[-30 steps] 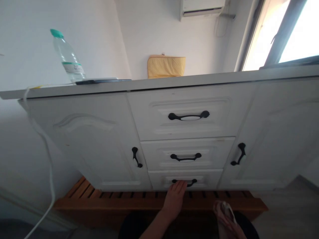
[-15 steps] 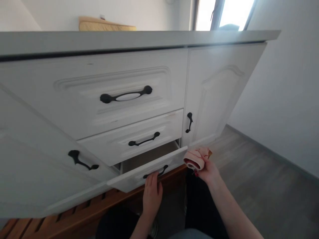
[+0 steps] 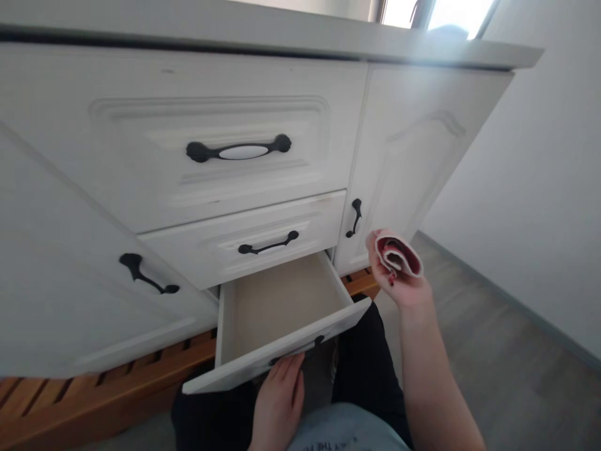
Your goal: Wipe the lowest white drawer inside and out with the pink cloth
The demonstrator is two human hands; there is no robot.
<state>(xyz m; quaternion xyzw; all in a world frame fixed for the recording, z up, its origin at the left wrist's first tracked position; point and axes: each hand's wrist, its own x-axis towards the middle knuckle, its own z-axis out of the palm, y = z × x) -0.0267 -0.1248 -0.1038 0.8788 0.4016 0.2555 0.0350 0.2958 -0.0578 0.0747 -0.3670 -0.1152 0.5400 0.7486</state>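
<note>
My left hand (image 3: 280, 391) has its fingers hooked over the dark handle (image 3: 315, 344) of the lowest drawer (image 3: 282, 300), which stands well out from the cabinet. The drawer's pale inside shows no contents. My right hand (image 3: 399, 285) is closed around a rolled-up piece of pink and red cloth (image 3: 413, 254), held to the right of the drawer, in front of the cabinet door. The roll's spiral end faces me, and a small red bit hangs from it. What kind of cloth it is I cannot tell.
Above are two closed drawers with a large handle (image 3: 239, 150) and a smaller handle (image 3: 268, 242). Cabinet doors flank them, under a white countertop (image 3: 300, 37). A slatted wooden platform (image 3: 117, 388) runs beneath. My knees are either side of the drawer front; a wall (image 3: 549, 175) stands at right.
My left hand has pulled the lowest drawer farther out toward me. My right hand has lifted the cloth roll up and right, turning its end toward me. The view has tilted down.
</note>
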